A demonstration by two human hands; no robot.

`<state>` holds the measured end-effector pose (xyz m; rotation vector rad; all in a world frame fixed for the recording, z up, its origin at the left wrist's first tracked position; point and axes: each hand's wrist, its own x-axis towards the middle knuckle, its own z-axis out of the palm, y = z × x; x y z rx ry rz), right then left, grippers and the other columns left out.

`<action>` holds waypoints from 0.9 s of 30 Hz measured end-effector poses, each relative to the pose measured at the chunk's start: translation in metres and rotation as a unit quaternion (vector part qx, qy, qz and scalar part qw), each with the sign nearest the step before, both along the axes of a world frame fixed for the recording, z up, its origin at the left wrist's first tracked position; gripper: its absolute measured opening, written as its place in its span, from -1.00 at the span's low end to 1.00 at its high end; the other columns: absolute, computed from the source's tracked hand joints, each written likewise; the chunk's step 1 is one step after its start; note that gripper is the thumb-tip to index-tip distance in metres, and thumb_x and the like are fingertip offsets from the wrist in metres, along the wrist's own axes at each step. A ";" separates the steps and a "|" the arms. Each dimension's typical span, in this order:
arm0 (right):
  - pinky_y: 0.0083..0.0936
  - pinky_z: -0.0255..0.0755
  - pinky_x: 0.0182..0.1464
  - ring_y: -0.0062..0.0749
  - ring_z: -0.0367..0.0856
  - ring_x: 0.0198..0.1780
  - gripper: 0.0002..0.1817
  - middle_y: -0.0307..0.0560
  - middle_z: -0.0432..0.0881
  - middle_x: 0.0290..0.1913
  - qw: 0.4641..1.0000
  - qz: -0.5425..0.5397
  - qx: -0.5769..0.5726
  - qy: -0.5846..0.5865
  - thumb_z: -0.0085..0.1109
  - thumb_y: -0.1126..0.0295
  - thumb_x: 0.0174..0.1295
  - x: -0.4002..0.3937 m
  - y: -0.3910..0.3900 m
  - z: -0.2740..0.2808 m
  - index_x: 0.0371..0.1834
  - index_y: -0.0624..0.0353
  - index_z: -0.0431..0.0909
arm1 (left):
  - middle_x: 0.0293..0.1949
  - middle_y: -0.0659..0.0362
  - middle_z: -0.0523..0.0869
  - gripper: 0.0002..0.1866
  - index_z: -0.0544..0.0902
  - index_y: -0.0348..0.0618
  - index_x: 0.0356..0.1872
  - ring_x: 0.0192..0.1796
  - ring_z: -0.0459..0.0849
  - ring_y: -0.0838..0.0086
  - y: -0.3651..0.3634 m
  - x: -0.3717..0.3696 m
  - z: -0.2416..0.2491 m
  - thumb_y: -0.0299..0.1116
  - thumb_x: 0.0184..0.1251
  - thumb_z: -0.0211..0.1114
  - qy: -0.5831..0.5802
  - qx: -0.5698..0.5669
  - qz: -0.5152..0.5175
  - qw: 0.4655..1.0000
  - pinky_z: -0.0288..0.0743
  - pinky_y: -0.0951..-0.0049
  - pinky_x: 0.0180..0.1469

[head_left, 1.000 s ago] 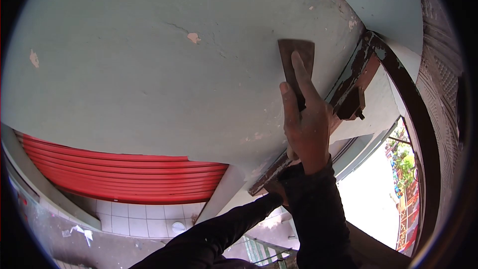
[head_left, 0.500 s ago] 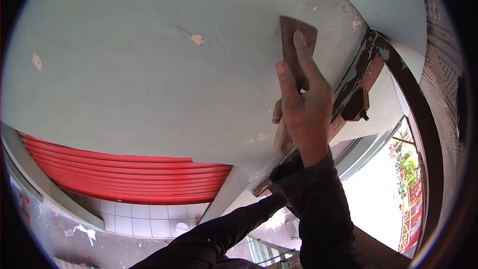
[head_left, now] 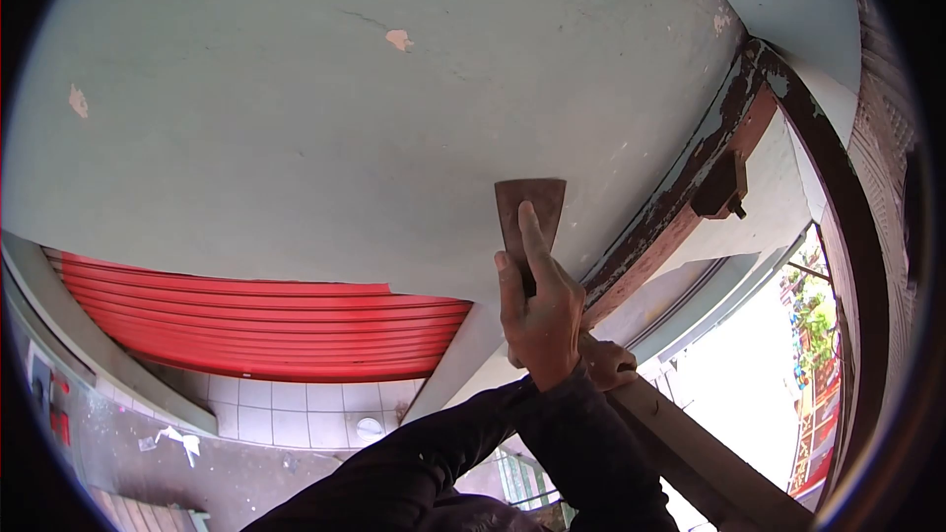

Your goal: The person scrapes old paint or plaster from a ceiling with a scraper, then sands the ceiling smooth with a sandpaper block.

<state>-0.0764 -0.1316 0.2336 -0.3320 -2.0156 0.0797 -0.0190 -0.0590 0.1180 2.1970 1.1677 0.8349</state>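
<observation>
My right hand is closed round a putty knife, its index finger stretched along the blade. The broad dark blade points up and lies against or close to the pale green painted surface; exact contact is hard to tell. Most of the handle is hidden by the hand. Behind the right wrist, my left hand is curled over the upper end of a wooden beam. Small bare patches and a thin crack mark the painted surface.
A dark wooden frame with flaking paint runs along the right, carrying a dark block-like fitting. Below left are a red roller shutter, white tiles and a grey floor. Bright daylight shows at right.
My right hand has drawn the putty knife down and to the left across the painted surface, and the blade now stands more upright. My left hand has come into sight on the beam.
</observation>
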 end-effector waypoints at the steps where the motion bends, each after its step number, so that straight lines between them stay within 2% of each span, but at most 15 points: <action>1: -0.50 0.47 -0.44 -0.54 0.53 -0.60 -0.41 0.11 0.64 -0.49 1.000 -0.003 0.025 0.012 0.21 0.51 0.40 -0.001 0.005 0.006 0.51 0.25 0.37 | 0.02 0.06 0.79 -0.57 0.70 -0.02 0.10 0.12 0.74 0.17 -0.002 0.000 -0.001 0.01 0.43 0.16 0.001 0.000 0.002 1.000 0.51 0.11 0.24; 2: -0.50 0.47 -0.44 -0.53 0.53 -0.59 -0.41 0.10 0.66 -0.47 0.999 -0.005 0.048 0.022 0.21 0.51 0.41 -0.002 0.010 0.013 0.51 0.25 0.37 | 0.02 0.06 0.79 -0.57 0.70 -0.02 0.10 0.12 0.74 0.17 -0.002 -0.002 -0.001 0.01 0.42 0.16 0.002 0.002 0.003 1.000 0.51 0.11 0.24; 4: -0.48 0.50 -0.42 -0.46 0.58 -0.56 -0.41 0.10 0.69 -0.44 0.999 0.016 -0.021 0.031 0.22 0.49 0.41 -0.002 0.012 0.045 0.51 0.25 0.37 | 0.02 0.06 0.79 -0.57 0.70 -0.02 0.09 0.12 0.74 0.17 -0.003 -0.003 -0.001 0.01 0.42 0.16 -0.001 0.003 0.004 1.000 0.51 0.10 0.24; 7: -0.45 0.54 -0.39 -0.37 0.64 -0.50 -0.41 0.11 0.71 -0.37 0.994 0.017 -0.109 0.017 0.24 0.47 0.41 0.001 0.001 0.062 0.50 0.26 0.38 | 0.02 0.06 0.79 -0.57 0.70 -0.03 0.09 0.12 0.74 0.17 -0.003 -0.003 -0.001 0.02 0.42 0.16 -0.006 0.004 0.003 1.000 0.51 0.10 0.24; 9: -0.44 0.56 -0.37 -0.32 0.66 -0.47 -0.41 0.11 0.72 -0.35 0.995 0.013 -0.102 -0.003 0.24 0.46 0.40 0.002 0.000 0.045 0.50 0.25 0.38 | 0.02 0.06 0.79 -0.57 0.71 -0.03 0.09 0.12 0.74 0.16 -0.005 -0.003 -0.003 0.02 0.42 0.16 -0.007 0.003 0.004 1.000 0.51 0.10 0.24; 13: -0.43 0.55 -0.38 -0.29 0.65 -0.45 -0.39 0.08 0.69 -0.35 0.999 0.035 -0.009 -0.017 0.26 0.46 0.39 -0.008 0.001 -0.049 0.51 0.19 0.38 | 0.02 0.06 0.79 -0.57 0.71 -0.03 0.08 0.12 0.74 0.16 -0.004 -0.006 -0.005 0.02 0.42 0.16 -0.008 0.006 0.005 1.000 0.51 0.10 0.24; 15: -0.41 0.54 -0.39 -0.28 0.63 -0.47 -0.38 0.06 0.67 -0.38 0.999 0.043 0.002 -0.011 0.27 0.46 0.38 -0.011 0.006 -0.058 0.52 0.16 0.38 | 0.02 0.05 0.79 -0.57 0.71 -0.03 0.08 0.12 0.73 0.16 -0.006 -0.007 -0.005 0.02 0.42 0.16 -0.005 0.004 0.007 1.000 0.51 0.10 0.24; 17: -0.37 0.53 -0.40 -0.27 0.62 -0.49 -0.38 0.05 0.64 -0.42 0.999 0.042 0.003 -0.010 0.28 0.46 0.37 -0.018 0.007 -0.031 0.52 0.13 0.38 | 0.02 0.05 0.79 -0.57 0.71 -0.03 0.08 0.12 0.73 0.16 -0.006 -0.009 -0.005 0.02 0.42 0.16 -0.005 0.004 0.008 1.000 0.51 0.10 0.24; 20: -0.34 0.63 -0.16 -0.06 0.81 -0.13 -0.43 0.23 0.70 0.16 0.998 0.050 -0.029 -0.037 0.25 0.48 0.37 -0.019 0.002 0.000 0.45 0.31 0.42 | 0.01 0.05 0.79 -0.57 0.71 -0.03 0.07 0.11 0.73 0.16 -0.003 -0.005 -0.006 0.02 0.42 0.16 -0.012 0.001 0.008 1.000 0.52 0.10 0.24; 22: -0.35 0.55 -0.32 -0.25 0.65 -0.38 -0.39 0.08 0.63 -0.25 0.998 0.043 -0.014 -0.041 0.29 0.48 0.35 -0.013 0.007 -0.020 0.49 0.19 0.41 | 0.01 0.05 0.79 -0.57 0.71 -0.03 0.07 0.11 0.73 0.15 -0.005 -0.009 -0.006 0.02 0.42 0.16 -0.012 0.006 0.007 1.000 0.52 0.09 0.24; 24: -0.36 0.51 -0.41 -0.35 0.56 -0.51 -0.36 0.00 0.59 -0.45 0.998 0.046 -0.001 -0.040 0.31 0.50 0.34 -0.009 0.012 -0.044 0.51 0.13 0.40 | 0.01 0.05 0.79 -0.57 0.71 -0.03 0.07 0.11 0.73 0.15 -0.004 -0.011 -0.007 0.02 0.42 0.16 -0.013 0.009 0.010 1.000 0.52 0.09 0.24; 27: -0.37 0.50 -0.41 -0.37 0.55 -0.51 -0.35 0.00 0.59 -0.44 0.998 0.054 0.010 -0.023 0.32 0.51 0.32 -0.011 0.013 -0.054 0.51 0.13 0.41 | 0.01 0.05 0.79 -0.57 0.72 -0.04 0.06 0.11 0.73 0.15 -0.004 -0.011 -0.006 0.02 0.42 0.16 -0.012 0.011 0.011 1.000 0.52 0.09 0.24</action>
